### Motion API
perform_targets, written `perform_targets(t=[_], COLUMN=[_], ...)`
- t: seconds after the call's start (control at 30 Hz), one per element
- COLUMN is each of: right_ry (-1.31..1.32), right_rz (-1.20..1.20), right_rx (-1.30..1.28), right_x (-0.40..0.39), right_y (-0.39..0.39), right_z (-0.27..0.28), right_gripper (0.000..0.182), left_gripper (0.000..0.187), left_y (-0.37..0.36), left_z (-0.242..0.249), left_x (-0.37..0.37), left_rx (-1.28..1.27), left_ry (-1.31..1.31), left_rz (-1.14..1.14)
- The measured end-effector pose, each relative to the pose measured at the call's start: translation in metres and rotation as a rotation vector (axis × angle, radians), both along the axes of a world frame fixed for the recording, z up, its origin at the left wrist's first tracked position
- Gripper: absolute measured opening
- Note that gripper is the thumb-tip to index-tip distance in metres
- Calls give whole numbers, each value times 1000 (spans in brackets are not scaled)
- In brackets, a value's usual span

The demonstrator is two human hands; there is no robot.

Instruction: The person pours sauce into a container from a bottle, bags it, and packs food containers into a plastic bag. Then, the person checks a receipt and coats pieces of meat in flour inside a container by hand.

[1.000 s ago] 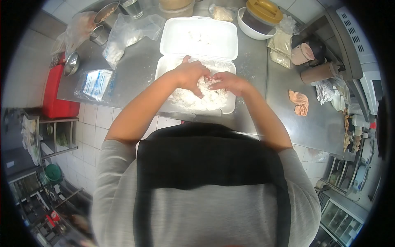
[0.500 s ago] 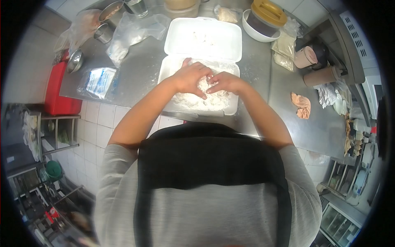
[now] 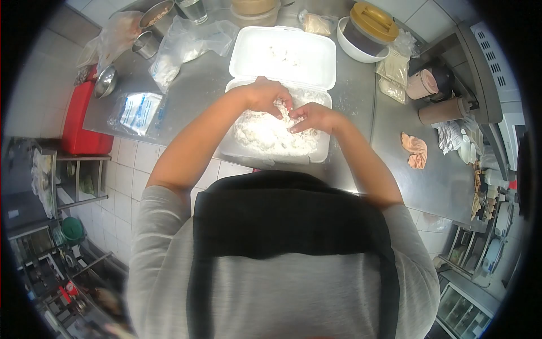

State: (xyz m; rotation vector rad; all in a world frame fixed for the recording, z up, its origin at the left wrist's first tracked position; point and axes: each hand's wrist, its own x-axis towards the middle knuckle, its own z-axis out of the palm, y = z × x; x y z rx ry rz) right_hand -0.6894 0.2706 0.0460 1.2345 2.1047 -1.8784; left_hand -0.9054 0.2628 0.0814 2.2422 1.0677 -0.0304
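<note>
A white foam container (image 3: 322, 152) stands with its lid (image 3: 282, 56) folded back on the metal table. White flour (image 3: 271, 138) fills its base in loose clumps. Above the flour, my left hand (image 3: 265, 97) curls its fingers around a flour-coated piece (image 3: 284, 113) from the left. My right hand (image 3: 317, 118) pinches at the same piece from the right, fingers bent inward. The white coating hides what the piece is. Crumbs of flour lie on the inside of the lid.
Left on the table are a plastic bag of white powder (image 3: 169, 70), a blue-printed packet (image 3: 139, 110) and a metal bowl (image 3: 105, 82). A white bowl (image 3: 353, 50) holding a gold-lidded container (image 3: 374, 21) stands back right. An orange cloth (image 3: 415, 150) lies to the right.
Both hands have shifted slightly up, and their fingers now close more narrowly on the floured piece. More of the flour below them shows.
</note>
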Motion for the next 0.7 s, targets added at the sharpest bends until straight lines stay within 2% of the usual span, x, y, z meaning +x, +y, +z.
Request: perform_targets(t=[0.07,0.13,0.23,0.27,0.33,0.37,0.47,0.53,0.57,0.6,0.63,0.7], right_ry=[36,114,-44,0,92,51,2,63,40,14,-11,67], right_rz=[-15,-13,-115,-115,-113,-119,-189,-315,-365,-413,-462,-514], right_rx=[94,232,482,601,835,794,737,785,876,966,1056,954], right_x=[2,5,8,12,24,28,37,41,41,42,42,41], right_y=[-3,-6,-17,-20,-26,-34,-56,-63,-65,-67,-69,-74], right_z=[-3,-8,12,15,18,25,32,11,5,0,-1,3], right_gripper=[59,55,42,39,31,29,25,24,24,24,24,23], left_gripper=[35,37,40,41,37,36,34,39,42,54,56,59], left_y=[0,-7,-30,-41,-68,-82,-121,-137,-141,-143,-143,-142], left_z=[3,4,9,10,2,-4,-30,-40,-42,-44,-42,-35], left_x=[0,-2,-10,-14,-29,-36,-50,-46,-43,-38,-31,-17], left_rx=[-13,116,323,398,506,559,263,295,313,356,320,247], left_ry=[5,-58,-149,-179,-257,-294,-328,-246,-206,-133,-78,29], left_rz=[-3,16,95,129,353,466,1000,998,996,933,929,920])
